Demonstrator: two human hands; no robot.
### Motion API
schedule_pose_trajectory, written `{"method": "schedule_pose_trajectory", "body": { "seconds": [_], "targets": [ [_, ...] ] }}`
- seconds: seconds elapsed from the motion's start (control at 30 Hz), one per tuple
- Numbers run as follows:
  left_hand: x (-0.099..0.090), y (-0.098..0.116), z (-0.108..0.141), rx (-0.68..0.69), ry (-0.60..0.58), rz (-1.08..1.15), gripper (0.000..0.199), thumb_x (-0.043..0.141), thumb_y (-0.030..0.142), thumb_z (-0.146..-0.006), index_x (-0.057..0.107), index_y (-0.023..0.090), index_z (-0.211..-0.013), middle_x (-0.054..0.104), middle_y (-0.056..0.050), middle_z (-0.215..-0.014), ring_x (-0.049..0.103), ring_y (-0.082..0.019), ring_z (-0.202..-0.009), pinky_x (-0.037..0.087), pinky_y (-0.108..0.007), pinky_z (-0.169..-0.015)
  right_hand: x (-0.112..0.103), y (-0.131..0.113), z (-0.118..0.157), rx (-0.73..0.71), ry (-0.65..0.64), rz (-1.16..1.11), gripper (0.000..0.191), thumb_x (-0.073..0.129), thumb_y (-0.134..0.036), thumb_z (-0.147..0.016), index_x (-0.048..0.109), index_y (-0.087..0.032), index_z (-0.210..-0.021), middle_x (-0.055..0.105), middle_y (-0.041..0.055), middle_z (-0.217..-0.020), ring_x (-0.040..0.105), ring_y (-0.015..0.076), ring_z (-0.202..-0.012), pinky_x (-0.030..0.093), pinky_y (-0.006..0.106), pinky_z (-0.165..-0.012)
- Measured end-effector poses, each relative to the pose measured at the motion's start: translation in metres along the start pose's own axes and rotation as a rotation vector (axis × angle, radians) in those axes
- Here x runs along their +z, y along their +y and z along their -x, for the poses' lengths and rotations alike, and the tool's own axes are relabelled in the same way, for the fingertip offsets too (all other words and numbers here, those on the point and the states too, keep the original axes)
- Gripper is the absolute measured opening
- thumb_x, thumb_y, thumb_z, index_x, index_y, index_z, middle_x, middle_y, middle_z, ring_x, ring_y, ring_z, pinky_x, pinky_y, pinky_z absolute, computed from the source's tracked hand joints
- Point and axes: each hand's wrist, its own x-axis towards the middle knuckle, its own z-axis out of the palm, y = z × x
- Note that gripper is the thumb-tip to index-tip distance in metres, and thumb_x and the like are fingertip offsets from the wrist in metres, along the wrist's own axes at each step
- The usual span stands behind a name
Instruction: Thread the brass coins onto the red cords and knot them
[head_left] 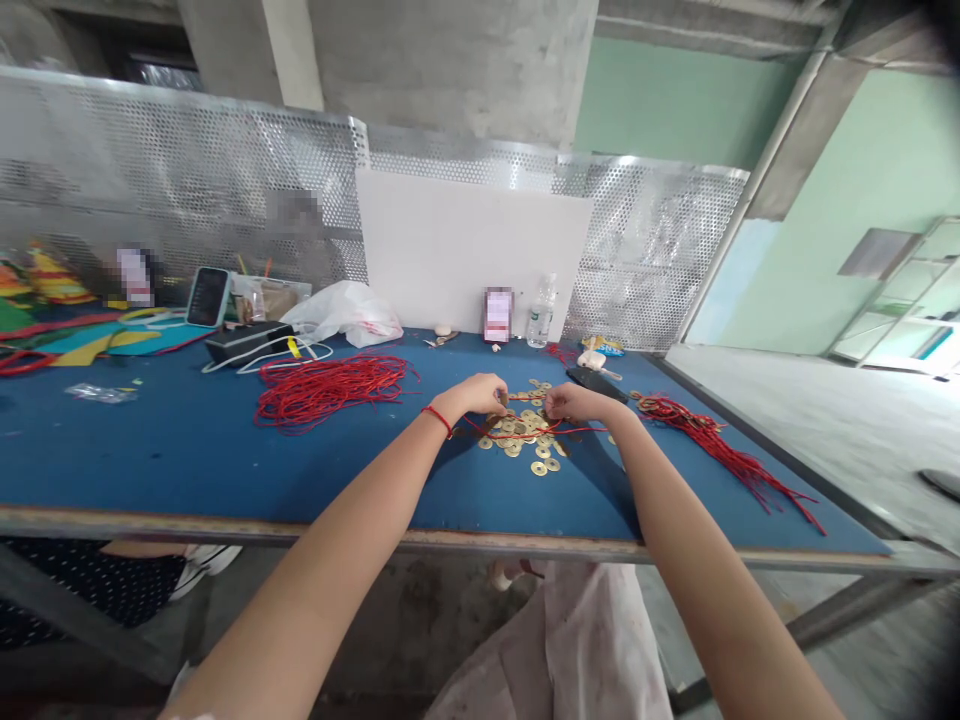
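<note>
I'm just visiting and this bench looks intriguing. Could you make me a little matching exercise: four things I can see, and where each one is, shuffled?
Things:
1. Gold-coloured coins
2. Coiled red cord
3. Plastic bottle
4. Red bracelet

Places:
A. Standing upright in front of the white board
B. Around the left wrist
C. Scattered on the blue table, near the left hand and the right hand
D. Lying to the left of both hands

Pairs: 1-C, 2-D, 3-A, 4-B
</note>
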Motion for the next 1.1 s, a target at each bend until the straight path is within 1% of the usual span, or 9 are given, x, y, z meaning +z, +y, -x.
{"method": "schedule_pose_trajectory", "body": {
  "seconds": [0.23,0.43,0.57,0.67,0.8,0.9,0.97,1.03,1.1],
  "targets": [
    [0.011,0.005,0.003,0.060,-0.074,0.023,0.021,0.075,0.008,-0.043,0.060,0.022,-0.044,0.057,0.003,-0.046,0.049,-0.012,-0.046,0.032,-0.021,-0.047,-0.009,0.002,0.006,0.055,-0.085,-0.122,0.019,0.057,-0.011,-0.057,0.066,-0.017,-0.073,0.065,-0.0009,-0.065,0.053,0.0125,-0.055,0.041,0.022,-0.051],
    [0.012,0.003,0.000,0.061,-0.120,-0.100,0.023,0.068,0.002,-0.049,0.058,0.020,-0.039,0.055,0.000,-0.043,0.043,-0.012,-0.043,0.027,-0.023,-0.047,-0.013,0.006,0.010,0.038,-0.068,-0.118,0.006,0.060,-0.014,-0.058,0.064,-0.018,-0.060,0.065,0.0007,-0.061,0.055,0.0144,-0.058,0.044,0.025,-0.058],
    [0.007,0.004,0.002,-0.053,-0.031,-0.116,0.032,0.070,-0.003,-0.045,0.050,0.020,-0.034,0.042,0.002,-0.033,0.040,-0.012,-0.040,0.031,-0.024,-0.051,-0.010,0.005,0.009,0.061,-0.039,-0.026,0.002,0.062,-0.017,-0.062,0.063,-0.017,-0.061,0.063,0.0014,-0.058,0.051,0.0142,-0.054,0.040,0.025,-0.054],
    [0.001,0.005,0.004,-0.129,0.037,-0.142,0.039,0.073,-0.005,-0.043,0.045,0.020,-0.032,0.035,0.003,-0.031,0.042,-0.013,-0.039,0.031,-0.025,-0.050,-0.008,0.002,0.008,0.080,-0.024,0.086,0.010,0.059,-0.015,-0.069,0.058,-0.017,-0.059,0.059,0.0010,-0.057,0.047,0.0131,-0.053,0.036,0.025,-0.052],
    [-0.005,0.001,0.004,-0.210,0.121,-0.126,0.044,0.076,-0.007,-0.038,0.043,0.020,-0.032,0.035,0.003,-0.032,0.049,-0.016,-0.043,0.033,-0.024,-0.051,-0.005,-0.007,0.007,0.033,0.128,0.180,0.015,0.055,-0.012,-0.076,0.052,-0.018,-0.062,0.057,0.0009,-0.063,0.046,0.0128,-0.058,0.033,0.024,-0.055],
    [-0.004,-0.001,0.000,-0.080,0.126,-0.144,0.030,0.079,0.003,-0.048,0.054,0.020,-0.042,0.051,-0.001,-0.043,0.055,-0.017,-0.053,0.038,-0.024,-0.056,-0.001,-0.015,0.004,-0.084,0.284,0.124,0.010,0.050,-0.013,-0.079,0.053,-0.018,-0.071,0.059,0.0016,-0.072,0.049,0.0133,-0.065,0.036,0.024,-0.061],
    [0.000,0.001,-0.003,0.059,0.065,-0.108,0.012,0.077,0.017,-0.062,0.065,0.019,-0.061,0.065,-0.004,-0.063,0.059,-0.018,-0.062,0.041,-0.024,-0.061,0.003,-0.021,0.000,-0.178,0.369,0.033,0.007,0.051,-0.017,-0.080,0.056,-0.017,-0.075,0.060,0.0016,-0.074,0.051,0.0138,-0.068,0.037,0.024,-0.063],
    [0.005,0.005,-0.006,0.175,-0.027,-0.048,0.013,0.070,0.028,-0.072,0.068,0.017,-0.078,0.070,-0.005,-0.079,0.061,-0.018,-0.069,0.043,-0.025,-0.063,0.006,-0.026,-0.004,-0.270,0.409,-0.075,0.008,0.054,-0.023,-0.080,0.058,-0.017,-0.076,0.061,0.0010,-0.074,0.051,0.0140,-0.068,0.038,0.025,-0.064],
    [0.008,0.008,-0.009,0.220,-0.081,-0.004,0.013,0.066,0.026,-0.075,0.067,0.014,-0.080,0.070,-0.006,-0.079,0.061,-0.018,-0.068,0.043,-0.026,-0.061,0.011,-0.029,-0.008,-0.345,0.426,-0.160,0.012,0.056,-0.028,-0.080,0.058,-0.017,-0.075,0.061,0.0005,-0.073,0.051,0.0136,-0.067,0.038,0.025,-0.064]
  ]
}}
